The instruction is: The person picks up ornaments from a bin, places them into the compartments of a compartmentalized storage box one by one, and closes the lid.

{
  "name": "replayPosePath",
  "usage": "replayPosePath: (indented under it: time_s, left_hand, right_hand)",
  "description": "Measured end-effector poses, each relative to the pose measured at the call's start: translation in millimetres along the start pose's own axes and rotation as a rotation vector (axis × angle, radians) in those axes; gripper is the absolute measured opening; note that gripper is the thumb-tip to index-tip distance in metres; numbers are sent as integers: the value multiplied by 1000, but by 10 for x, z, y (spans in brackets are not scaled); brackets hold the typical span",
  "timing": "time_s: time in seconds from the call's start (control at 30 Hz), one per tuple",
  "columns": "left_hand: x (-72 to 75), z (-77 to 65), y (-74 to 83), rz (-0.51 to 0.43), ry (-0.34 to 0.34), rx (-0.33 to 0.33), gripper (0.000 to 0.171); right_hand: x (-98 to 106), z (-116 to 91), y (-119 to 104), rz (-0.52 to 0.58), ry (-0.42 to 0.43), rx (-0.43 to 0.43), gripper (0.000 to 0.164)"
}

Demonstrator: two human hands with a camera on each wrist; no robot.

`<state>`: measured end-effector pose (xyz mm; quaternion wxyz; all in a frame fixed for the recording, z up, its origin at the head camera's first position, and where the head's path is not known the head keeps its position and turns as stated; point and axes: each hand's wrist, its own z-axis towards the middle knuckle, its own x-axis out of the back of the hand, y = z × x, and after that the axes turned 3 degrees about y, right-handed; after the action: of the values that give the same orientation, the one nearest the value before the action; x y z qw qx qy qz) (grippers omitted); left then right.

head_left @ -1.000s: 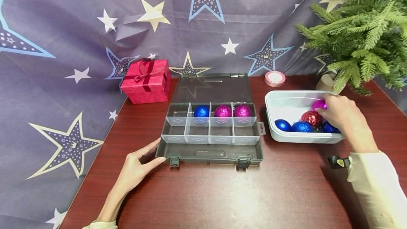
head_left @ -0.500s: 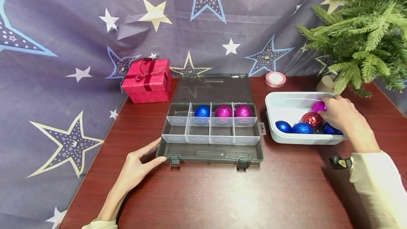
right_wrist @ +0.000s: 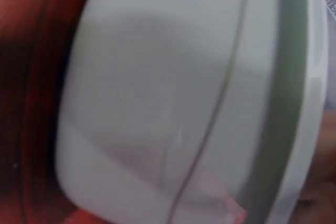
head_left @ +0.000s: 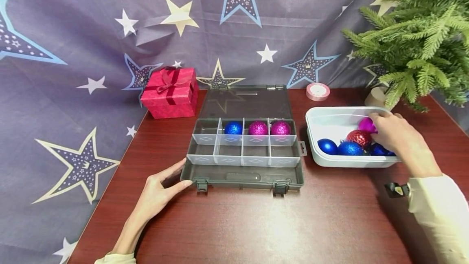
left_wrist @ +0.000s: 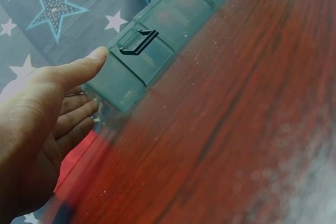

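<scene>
In the head view, a grey see-through organizer box (head_left: 242,177) lies with its lid back. Its rear row holds a glittery blue ball (head_left: 233,128) and two glittery magenta balls, one (head_left: 258,128) left of the other (head_left: 280,128). My left hand (head_left: 155,192) touches the front left corner, thumb at the front wall (left_wrist: 126,80), fingers along the side. Inside a white tub (head_left: 315,133), my right hand (head_left: 401,139) grips a magenta ball (head_left: 366,125), its far side hidden by the fingers. A red ball (head_left: 359,139) and several blue balls (head_left: 349,148) lie beside it.
A red gift box (head_left: 169,97) stands at the back left. Behind the tub are a roll of pink ribbon (head_left: 317,91) and a small artificial fir tree (head_left: 421,40). A star-patterned cloth (head_left: 110,44) hangs behind the table. The right wrist view shows mostly tub wall (right_wrist: 147,77).
The tub shifts slightly toward me, and the balls in it move with it. My right hand stays at the magenta ball, its forearm a little further right. The left hand keeps its place.
</scene>
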<state>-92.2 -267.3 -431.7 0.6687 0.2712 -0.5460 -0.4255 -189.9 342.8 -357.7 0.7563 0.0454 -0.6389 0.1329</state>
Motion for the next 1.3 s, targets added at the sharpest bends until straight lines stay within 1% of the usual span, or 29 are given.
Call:
replayPosePath:
  time_s: [0.1,0.2,0.27,0.37,0.5,0.57,0.73,1.0,1.2,1.3]
  left_hand:
    - [-1,0,2,3,-2,6,63]
    - [0,-4,4,6,-8,14,63]
    - [2,-7,4,7,-10,18,63]
    - [3,-12,5,8,-10,18,63]
    - [5,-12,7,11,-7,14,63]
    - [6,-11,9,13,-7,14,63]
    - [9,-13,14,15,-11,17,63]
    - [10,-5,22,19,-2,14,63]
    - [9,-7,11,15,-4,12,63]
    - [7,-5,3,6,-6,8,63]
  right_hand:
    - [-40,-17,17,-15,39,42,28]
    - [-56,-40,16,-15,63,63,29]
    - [-42,-49,5,-4,66,50,32]
    - [-3,-42,-26,25,70,29,42]
    - [23,-20,-61,75,125,39,52]
    - [20,-12,-73,95,157,62,52]
    - [4,-14,-124,146,189,102,53]
    - [40,23,-279,211,217,107,54]
    - [83,53,-395,253,260,157,54]
    - [100,69,-451,256,285,182,53]
